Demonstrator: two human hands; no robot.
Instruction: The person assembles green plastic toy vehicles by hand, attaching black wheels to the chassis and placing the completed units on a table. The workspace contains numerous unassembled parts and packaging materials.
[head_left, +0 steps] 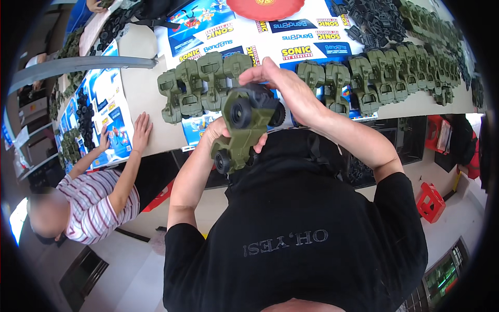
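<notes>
A dark green toy jeep (240, 138) with black wheels is tilted up in front of my chest, just off the table's near edge. My left hand (217, 129) is closed around its middle from beneath; fingertips show on the far side of the body. At the jeep's upper end, by the black part (253, 93) between the wheels, my right hand (283, 86) arches over with fingers stretched out and a little bent. Whether its palm touches the wheel there cannot be made out.
Rows of green toy vehicle bodies (382, 78) line the table to the right, with more green bodies (200, 80) to the left. Black parts (371, 23) lie heaped behind, near a red plate (265, 8). A metal bar (88, 70) crosses the left side, where a co-worker (99, 197) sits.
</notes>
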